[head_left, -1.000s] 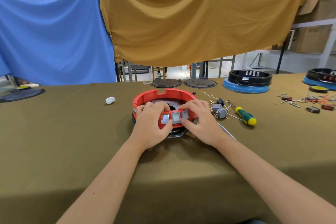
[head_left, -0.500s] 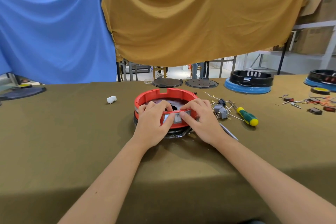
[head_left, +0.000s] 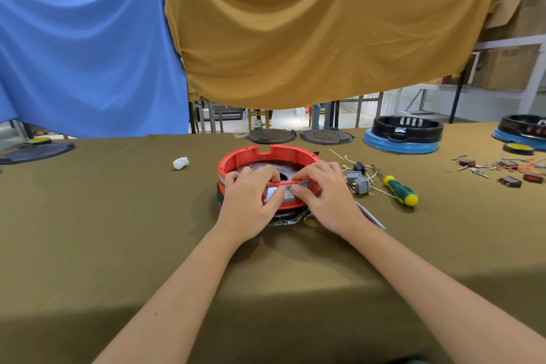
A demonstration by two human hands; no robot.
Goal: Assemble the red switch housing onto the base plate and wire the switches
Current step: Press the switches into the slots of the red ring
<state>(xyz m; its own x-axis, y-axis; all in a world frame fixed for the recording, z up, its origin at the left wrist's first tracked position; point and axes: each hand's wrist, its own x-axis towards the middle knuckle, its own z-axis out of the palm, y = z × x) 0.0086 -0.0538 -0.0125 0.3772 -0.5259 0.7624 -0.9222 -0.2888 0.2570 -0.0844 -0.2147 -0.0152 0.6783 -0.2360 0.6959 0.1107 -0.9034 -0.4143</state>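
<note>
Red switch housing on olive surface, near rim gripped by left hand and right hand, thumbs pressing grey switches; green-handled screwdriver right of housing.

left: bare cloth, white lump | right: loose switches, screwdriver crowd housing

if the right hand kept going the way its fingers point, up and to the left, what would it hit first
Probably the left hand: the right hand already grips the red switch housing at its near rim, and its fingers point left towards the other hand's fingertips. Depth is unclear.
</note>
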